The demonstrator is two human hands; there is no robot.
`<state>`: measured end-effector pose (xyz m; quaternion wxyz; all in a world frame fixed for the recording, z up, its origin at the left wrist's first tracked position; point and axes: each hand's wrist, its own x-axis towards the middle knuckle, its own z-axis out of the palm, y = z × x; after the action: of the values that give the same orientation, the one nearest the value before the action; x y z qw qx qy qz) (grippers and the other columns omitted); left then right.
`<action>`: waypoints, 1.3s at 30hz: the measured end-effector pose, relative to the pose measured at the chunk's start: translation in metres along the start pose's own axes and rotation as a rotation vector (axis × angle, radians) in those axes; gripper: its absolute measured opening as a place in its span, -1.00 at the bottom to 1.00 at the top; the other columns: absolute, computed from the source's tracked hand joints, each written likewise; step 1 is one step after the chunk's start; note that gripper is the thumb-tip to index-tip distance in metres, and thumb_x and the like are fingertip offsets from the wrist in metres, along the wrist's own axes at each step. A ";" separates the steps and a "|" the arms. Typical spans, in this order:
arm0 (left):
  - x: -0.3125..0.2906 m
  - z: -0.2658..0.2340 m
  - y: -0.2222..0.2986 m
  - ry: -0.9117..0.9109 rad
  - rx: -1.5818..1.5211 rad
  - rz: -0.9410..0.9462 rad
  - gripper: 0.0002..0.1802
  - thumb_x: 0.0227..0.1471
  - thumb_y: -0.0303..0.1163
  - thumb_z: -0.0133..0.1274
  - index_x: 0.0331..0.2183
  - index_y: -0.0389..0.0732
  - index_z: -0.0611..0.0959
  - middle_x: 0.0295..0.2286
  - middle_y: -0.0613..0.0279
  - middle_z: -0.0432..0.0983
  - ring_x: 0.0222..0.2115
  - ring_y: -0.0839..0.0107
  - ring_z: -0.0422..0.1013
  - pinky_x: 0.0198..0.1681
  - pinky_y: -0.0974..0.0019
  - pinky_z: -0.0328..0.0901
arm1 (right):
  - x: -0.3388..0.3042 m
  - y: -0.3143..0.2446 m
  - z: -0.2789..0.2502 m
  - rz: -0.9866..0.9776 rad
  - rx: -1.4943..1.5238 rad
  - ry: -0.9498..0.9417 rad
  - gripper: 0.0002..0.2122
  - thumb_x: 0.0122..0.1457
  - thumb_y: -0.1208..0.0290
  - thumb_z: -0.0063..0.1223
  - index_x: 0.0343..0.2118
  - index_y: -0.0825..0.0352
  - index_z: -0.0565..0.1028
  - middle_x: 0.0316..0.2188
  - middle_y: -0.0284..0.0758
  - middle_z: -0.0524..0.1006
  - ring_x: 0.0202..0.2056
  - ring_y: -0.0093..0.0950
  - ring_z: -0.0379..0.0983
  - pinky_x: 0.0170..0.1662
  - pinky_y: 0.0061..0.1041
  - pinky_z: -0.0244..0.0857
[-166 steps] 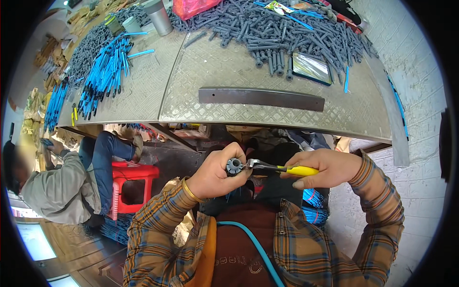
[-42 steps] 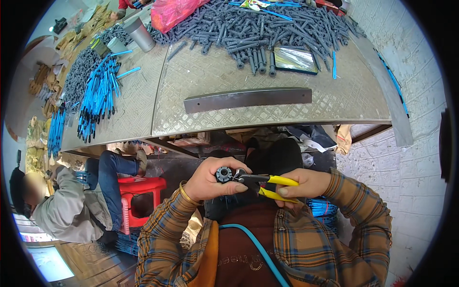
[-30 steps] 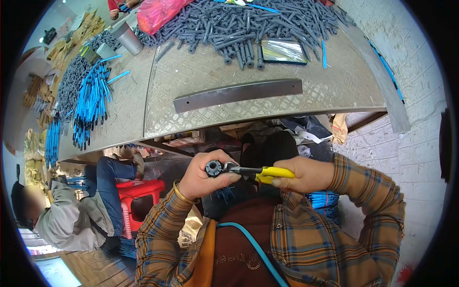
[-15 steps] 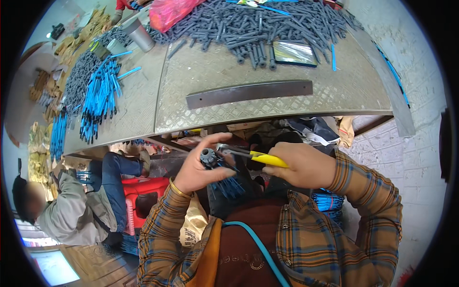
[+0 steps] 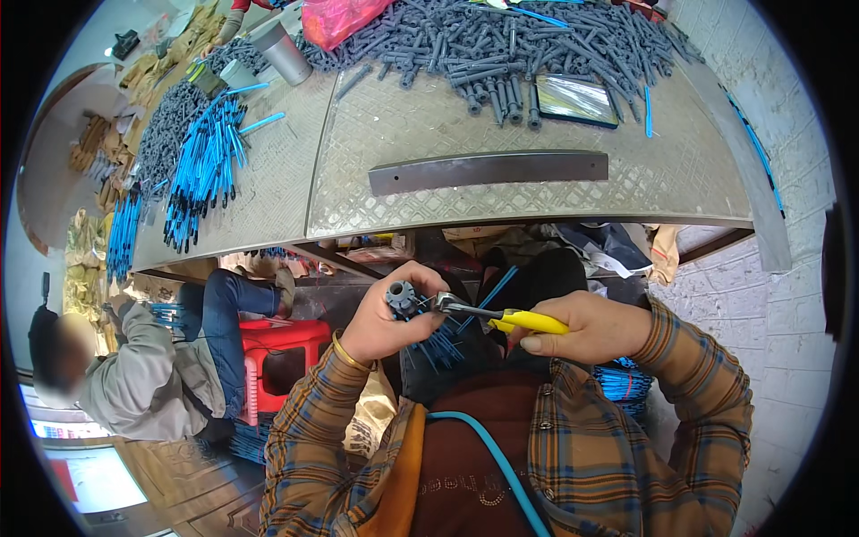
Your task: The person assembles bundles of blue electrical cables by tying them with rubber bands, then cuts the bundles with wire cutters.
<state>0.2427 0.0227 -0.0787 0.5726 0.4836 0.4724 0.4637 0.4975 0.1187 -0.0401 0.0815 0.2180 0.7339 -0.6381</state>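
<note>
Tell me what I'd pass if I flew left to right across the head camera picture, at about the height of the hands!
Co-worker in a grey jacket → red plastic stool → camera wearer's left hand → yellow-handled metal pliers → camera wearer's right hand → white wall.

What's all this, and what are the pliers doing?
The left hand holds a grey tubular part with a notched round end, and the right hand holds yellow-handled pliers. The pliers' head is close by that part; what it pinches, if anything, is too small to tell. In front, a dark metal bar and a big heap of grey tubular pieces lie on the table, with blue rods to the left.
</note>
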 end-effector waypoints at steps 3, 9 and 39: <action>0.002 0.000 -0.001 -0.013 0.016 -0.019 -0.63 -0.29 -0.62 0.09 -0.30 -0.25 0.45 -0.41 0.33 0.40 -0.37 0.59 0.31 -0.28 0.50 0.24 | 0.003 0.008 0.003 -0.118 -0.015 0.052 -0.71 0.14 0.24 -0.09 -0.18 0.35 0.43 -0.43 -0.29 0.48 -0.37 -0.51 0.40 -0.23 -0.53 0.28; 0.002 0.002 0.000 0.005 0.098 -0.012 -0.63 -0.29 -0.57 0.09 -0.29 -0.23 0.47 -0.41 0.37 0.35 -0.34 0.64 0.28 -0.26 0.52 0.21 | 0.002 0.006 0.006 -0.070 0.029 0.050 -0.70 0.14 0.24 -0.08 -0.17 0.35 0.43 -0.38 -0.30 0.46 -0.37 -0.54 0.41 -0.28 -0.58 0.28; -0.002 0.002 0.001 -0.034 -0.005 0.078 -0.67 -0.25 -0.43 0.21 -0.33 -0.26 0.54 -0.46 0.32 0.45 -0.44 0.59 0.35 -0.35 0.47 0.28 | 0.022 0.032 0.040 -0.098 0.187 0.117 -0.80 0.11 0.32 -0.15 -0.40 0.38 0.41 -0.46 -0.32 0.47 -0.47 -0.60 0.38 -0.38 -0.59 0.28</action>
<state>0.2439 0.0205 -0.0778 0.5633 0.5079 0.4423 0.4786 0.4856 0.0872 -0.0849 -0.0136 0.2254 0.6845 -0.6932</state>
